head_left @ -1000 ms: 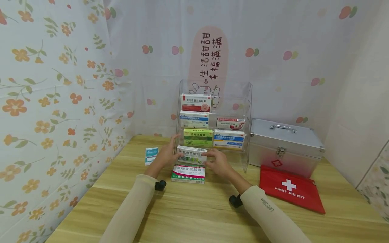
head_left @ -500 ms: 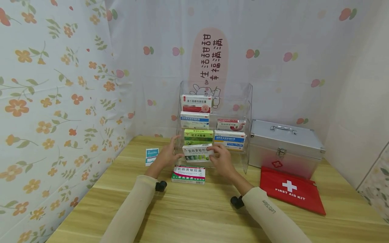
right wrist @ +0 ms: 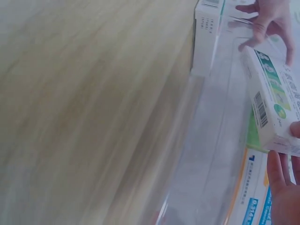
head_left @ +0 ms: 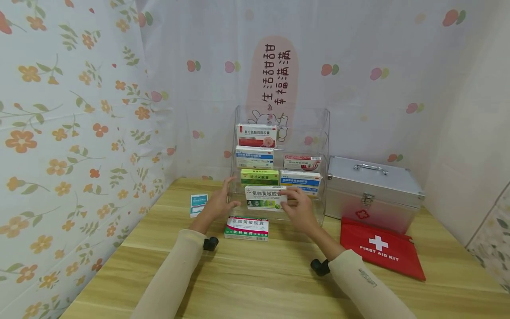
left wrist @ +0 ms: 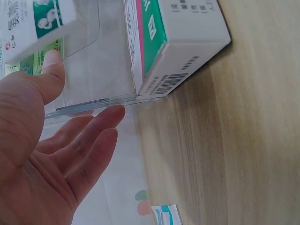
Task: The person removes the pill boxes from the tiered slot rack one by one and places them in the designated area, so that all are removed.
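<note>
My right hand (head_left: 300, 209) pinches a white medicine box with a green picture band (head_left: 263, 198) by its right end. That box stands in front of the lower tiers of a clear acrylic display rack (head_left: 327, 133). In the right wrist view the thumb lies on the face of the box (right wrist: 267, 89) and the other fingers are below its edge. My left hand (head_left: 217, 204) is at the rack's left side, fingers loosely bent. In the left wrist view, the side panel runs between the thumb (left wrist: 54, 70) and the other fingers. A white, pink and green medicine box (head_left: 247, 229) sits before the rack.
On the rack stand a green box (head_left: 260, 178), blue-and-white boxes (head_left: 300, 182) and red-and-white boxes (head_left: 256, 135). A silver case (head_left: 370, 190) and a red first aid pouch (head_left: 380, 248) lie to the right. A small blue-white sachet (head_left: 198, 205) is at left.
The right hand has lifted the green-banded medicine box and shifted it right, its face now turned more upright. The left hand has let go of the box's left end and stays by the rack.
</note>
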Action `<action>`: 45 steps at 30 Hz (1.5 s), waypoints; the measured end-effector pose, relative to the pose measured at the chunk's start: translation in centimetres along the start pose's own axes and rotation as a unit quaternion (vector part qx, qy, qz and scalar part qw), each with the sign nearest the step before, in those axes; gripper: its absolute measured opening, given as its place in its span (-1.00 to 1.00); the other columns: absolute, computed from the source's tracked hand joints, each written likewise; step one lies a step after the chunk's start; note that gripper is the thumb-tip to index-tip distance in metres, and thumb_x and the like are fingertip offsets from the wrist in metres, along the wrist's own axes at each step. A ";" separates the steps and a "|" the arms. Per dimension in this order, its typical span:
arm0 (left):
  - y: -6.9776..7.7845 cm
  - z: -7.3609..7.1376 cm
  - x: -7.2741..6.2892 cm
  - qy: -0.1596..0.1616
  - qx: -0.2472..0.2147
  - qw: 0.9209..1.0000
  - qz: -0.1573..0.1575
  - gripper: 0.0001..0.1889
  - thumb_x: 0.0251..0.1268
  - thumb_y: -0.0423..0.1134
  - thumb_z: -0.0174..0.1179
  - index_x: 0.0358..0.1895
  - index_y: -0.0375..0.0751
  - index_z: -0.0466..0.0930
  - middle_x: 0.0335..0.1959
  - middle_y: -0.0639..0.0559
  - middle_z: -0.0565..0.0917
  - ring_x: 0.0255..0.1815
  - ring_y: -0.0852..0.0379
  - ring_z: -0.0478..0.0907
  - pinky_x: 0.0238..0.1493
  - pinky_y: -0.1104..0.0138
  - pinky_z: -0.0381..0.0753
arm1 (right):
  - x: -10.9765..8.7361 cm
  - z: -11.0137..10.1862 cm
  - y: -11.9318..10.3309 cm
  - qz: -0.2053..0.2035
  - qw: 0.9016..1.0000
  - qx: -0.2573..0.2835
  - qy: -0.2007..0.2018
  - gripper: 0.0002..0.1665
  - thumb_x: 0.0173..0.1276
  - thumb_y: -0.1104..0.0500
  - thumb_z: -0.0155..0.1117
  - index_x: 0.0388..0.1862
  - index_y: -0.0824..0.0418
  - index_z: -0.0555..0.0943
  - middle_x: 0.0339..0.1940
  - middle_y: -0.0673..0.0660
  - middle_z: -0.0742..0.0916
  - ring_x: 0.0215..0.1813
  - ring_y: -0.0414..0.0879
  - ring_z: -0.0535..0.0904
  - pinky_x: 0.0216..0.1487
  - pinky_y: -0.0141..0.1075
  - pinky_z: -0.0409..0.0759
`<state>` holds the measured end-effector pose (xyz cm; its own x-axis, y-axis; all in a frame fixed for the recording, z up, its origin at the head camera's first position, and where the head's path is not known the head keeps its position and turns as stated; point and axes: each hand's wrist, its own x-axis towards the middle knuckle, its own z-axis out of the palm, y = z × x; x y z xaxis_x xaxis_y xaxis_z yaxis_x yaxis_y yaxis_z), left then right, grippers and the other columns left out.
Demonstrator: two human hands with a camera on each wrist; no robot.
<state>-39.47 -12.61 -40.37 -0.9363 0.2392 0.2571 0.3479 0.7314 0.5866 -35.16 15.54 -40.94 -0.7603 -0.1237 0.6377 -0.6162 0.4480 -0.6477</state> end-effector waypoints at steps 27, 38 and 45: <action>-0.2 0.1 0.0 0.004 0.008 1.000 0.008 -0.09 0.30 -0.07 0.34 0.55 0.24 -0.13 0.14 -0.37 0.59 -0.27 -0.08 0.60 -0.35 0.17 0.56 | -3.2 -5.0 -4.5 0.057 0.998 0.012 -0.027 -0.60 0.24 0.53 0.31 0.09 0.51 0.56 0.05 0.41 0.59 -0.08 0.27 0.67 -0.11 -0.15 0.69; -0.2 -0.2 0.0 0.003 0.004 1.000 0.004 -0.08 0.30 -0.09 0.33 0.55 0.24 -0.14 0.13 -0.38 0.58 -0.30 -0.05 0.56 -0.35 0.17 0.55 | -4.3 -5.9 -1.3 0.094 0.994 0.032 -0.052 -0.58 0.27 0.40 0.38 0.12 0.36 0.58 0.11 0.33 0.62 -0.07 0.19 0.70 -0.11 -0.25 0.68; -0.5 0.0 0.1 -0.005 -0.008 1.000 0.003 -0.07 0.30 -0.09 0.34 0.56 0.25 -0.14 0.14 -0.40 0.57 -0.32 -0.02 0.58 -0.46 0.23 0.52 | -4.9 -6.2 -1.1 0.115 0.991 0.028 -0.069 -0.58 0.25 0.40 0.39 0.10 0.30 0.61 0.07 0.30 0.66 -0.09 0.12 0.72 -0.17 -0.28 0.69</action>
<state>-39.69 -12.93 -40.64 -0.9349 0.2500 0.2519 0.3534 0.7201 0.5971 -29.45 21.15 -40.71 -0.9006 -0.1456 0.4094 -0.4305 0.4285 -0.7944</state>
